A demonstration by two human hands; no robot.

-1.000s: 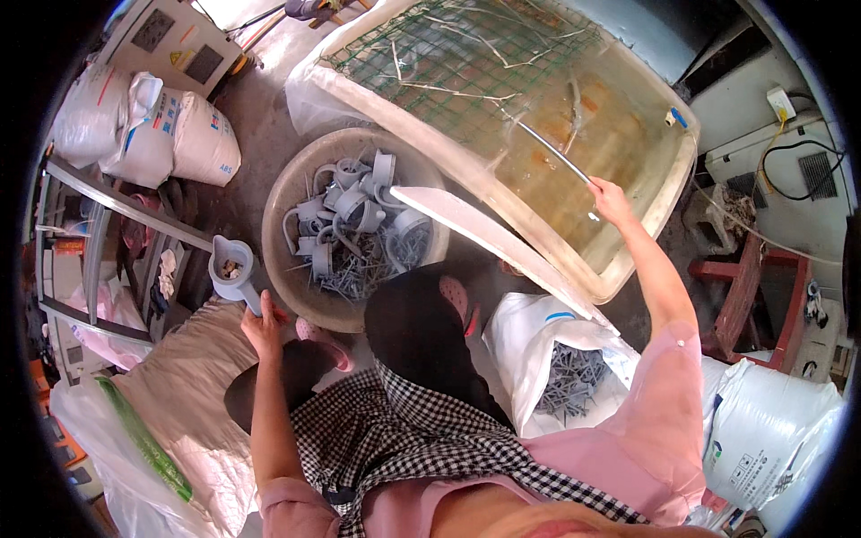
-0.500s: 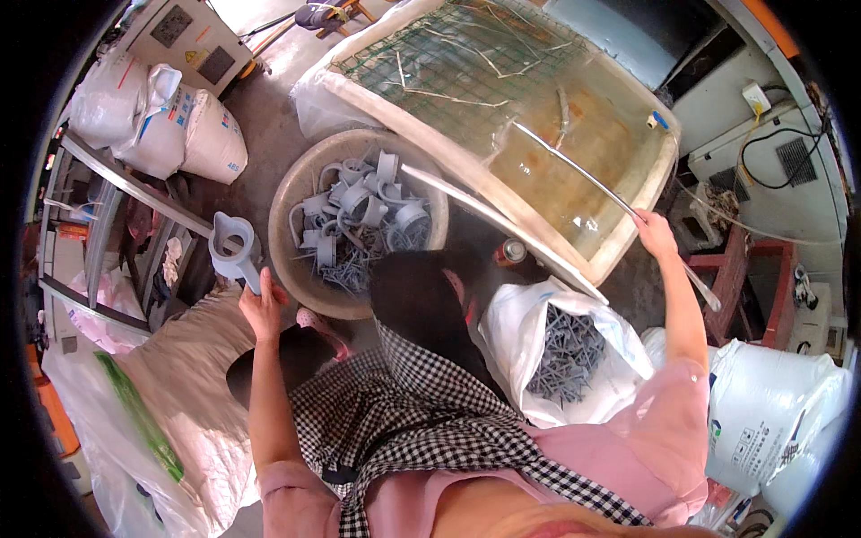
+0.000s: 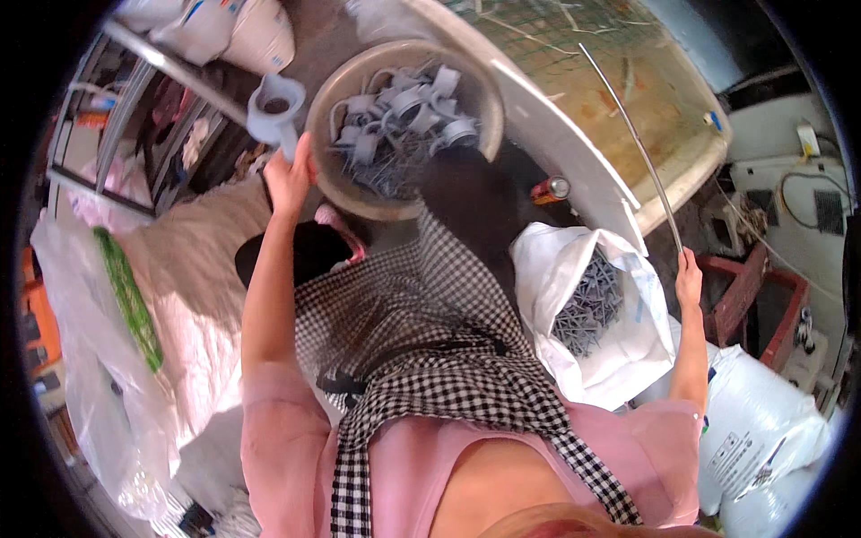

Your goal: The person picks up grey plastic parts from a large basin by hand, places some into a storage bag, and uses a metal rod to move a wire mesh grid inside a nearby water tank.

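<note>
Hands apart: left hand (image 3: 289,182) clasps grey cup (image 3: 268,128), right hand (image 3: 689,280) metal rod (image 3: 641,148); neither put down. Grey parts (image 3: 410,105) already in basin (image 3: 492,90), right of left hand.

Grey handled part (image 3: 276,119), held at left, silvery rod (image 3: 636,133), slanting at right

Head-worn fisheye view, steeply downward
</note>
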